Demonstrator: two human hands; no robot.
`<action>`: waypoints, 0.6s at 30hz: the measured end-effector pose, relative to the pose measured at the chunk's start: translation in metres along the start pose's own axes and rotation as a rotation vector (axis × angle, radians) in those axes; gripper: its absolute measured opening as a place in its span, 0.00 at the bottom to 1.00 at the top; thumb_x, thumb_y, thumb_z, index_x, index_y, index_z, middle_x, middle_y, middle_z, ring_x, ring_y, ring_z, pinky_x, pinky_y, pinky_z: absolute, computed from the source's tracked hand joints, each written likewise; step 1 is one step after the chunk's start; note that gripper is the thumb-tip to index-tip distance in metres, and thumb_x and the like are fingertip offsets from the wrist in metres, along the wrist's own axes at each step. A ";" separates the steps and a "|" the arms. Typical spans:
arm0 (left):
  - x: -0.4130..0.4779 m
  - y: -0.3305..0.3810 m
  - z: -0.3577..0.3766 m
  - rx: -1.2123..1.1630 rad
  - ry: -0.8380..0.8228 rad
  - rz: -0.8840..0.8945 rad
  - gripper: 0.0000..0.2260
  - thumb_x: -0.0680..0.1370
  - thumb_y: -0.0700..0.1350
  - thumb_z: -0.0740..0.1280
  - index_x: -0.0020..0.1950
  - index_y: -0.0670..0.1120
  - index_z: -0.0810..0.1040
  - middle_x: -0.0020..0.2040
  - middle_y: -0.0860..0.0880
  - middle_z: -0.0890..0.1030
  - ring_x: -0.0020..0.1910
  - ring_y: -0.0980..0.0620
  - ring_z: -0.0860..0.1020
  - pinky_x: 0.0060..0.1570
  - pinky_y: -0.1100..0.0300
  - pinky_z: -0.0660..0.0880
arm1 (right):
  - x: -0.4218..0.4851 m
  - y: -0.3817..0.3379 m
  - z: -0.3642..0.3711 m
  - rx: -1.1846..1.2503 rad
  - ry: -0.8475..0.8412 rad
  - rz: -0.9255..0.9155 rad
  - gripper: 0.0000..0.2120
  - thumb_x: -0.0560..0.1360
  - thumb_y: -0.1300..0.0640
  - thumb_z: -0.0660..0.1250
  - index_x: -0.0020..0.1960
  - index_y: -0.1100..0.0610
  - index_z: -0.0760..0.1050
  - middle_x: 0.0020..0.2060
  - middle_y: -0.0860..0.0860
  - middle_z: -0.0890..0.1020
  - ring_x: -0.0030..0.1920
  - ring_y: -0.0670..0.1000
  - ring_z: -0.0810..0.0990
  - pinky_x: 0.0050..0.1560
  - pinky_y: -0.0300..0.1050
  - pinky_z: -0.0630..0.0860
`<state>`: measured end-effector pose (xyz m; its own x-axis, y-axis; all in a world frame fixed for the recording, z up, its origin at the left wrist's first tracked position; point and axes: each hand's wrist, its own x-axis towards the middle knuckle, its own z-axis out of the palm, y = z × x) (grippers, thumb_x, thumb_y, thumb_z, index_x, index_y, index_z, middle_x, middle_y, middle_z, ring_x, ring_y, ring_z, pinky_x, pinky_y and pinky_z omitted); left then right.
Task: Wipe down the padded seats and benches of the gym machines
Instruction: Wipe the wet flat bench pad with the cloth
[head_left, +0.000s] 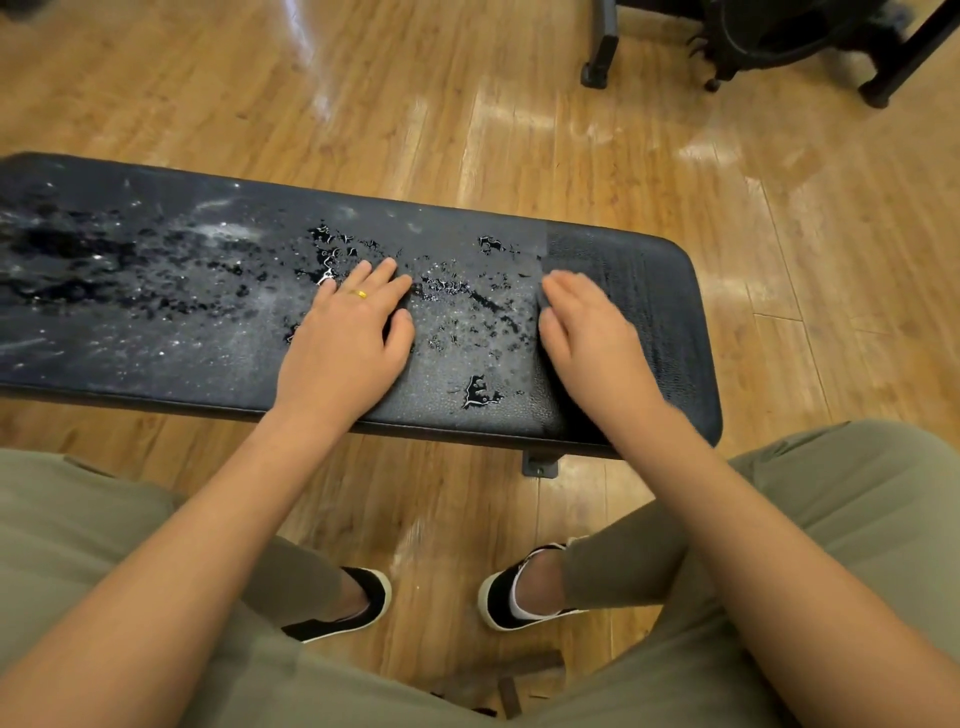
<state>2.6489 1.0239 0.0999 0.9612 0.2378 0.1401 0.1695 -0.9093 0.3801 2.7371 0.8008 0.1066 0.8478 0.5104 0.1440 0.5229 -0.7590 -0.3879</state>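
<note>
Bench (156, 338) wet with droplets (480, 392) | left grip (348, 332) flat, fingers spread | right grip (587, 332) flat on dark cloth (649, 312)

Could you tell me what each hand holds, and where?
Nothing is gripped; left hand lies flat on bench, right hand presses an apparent dark cloth near its edge.

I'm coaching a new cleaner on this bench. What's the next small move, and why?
Probably slide the right hand leftward, taking along what looks like a dark cloth flat under it: droplets bead on the bench pad between it and the left hand.
</note>
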 end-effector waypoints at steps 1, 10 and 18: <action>0.000 0.000 0.000 0.002 0.000 0.001 0.19 0.83 0.46 0.58 0.73 0.45 0.72 0.76 0.46 0.69 0.76 0.47 0.63 0.75 0.49 0.55 | 0.023 0.003 0.002 0.002 0.018 0.026 0.12 0.83 0.60 0.57 0.59 0.66 0.74 0.61 0.59 0.77 0.63 0.60 0.72 0.58 0.48 0.65; 0.000 0.000 -0.001 -0.001 -0.005 -0.002 0.19 0.83 0.46 0.58 0.73 0.45 0.72 0.76 0.46 0.69 0.76 0.47 0.63 0.75 0.47 0.56 | 0.085 0.008 0.011 -0.028 0.060 0.103 0.10 0.82 0.60 0.54 0.51 0.62 0.73 0.52 0.56 0.76 0.56 0.58 0.73 0.44 0.47 0.64; 0.002 -0.003 0.001 -0.004 -0.010 0.004 0.19 0.83 0.46 0.58 0.73 0.45 0.72 0.76 0.46 0.69 0.76 0.47 0.64 0.75 0.46 0.56 | -0.005 -0.014 0.011 0.037 0.068 0.096 0.16 0.84 0.59 0.55 0.68 0.63 0.72 0.70 0.54 0.73 0.73 0.56 0.65 0.68 0.47 0.65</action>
<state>2.6503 1.0265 0.0982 0.9640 0.2306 0.1326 0.1648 -0.9090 0.3828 2.7249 0.8133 0.1013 0.8983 0.4070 0.1653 0.4367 -0.7870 -0.4357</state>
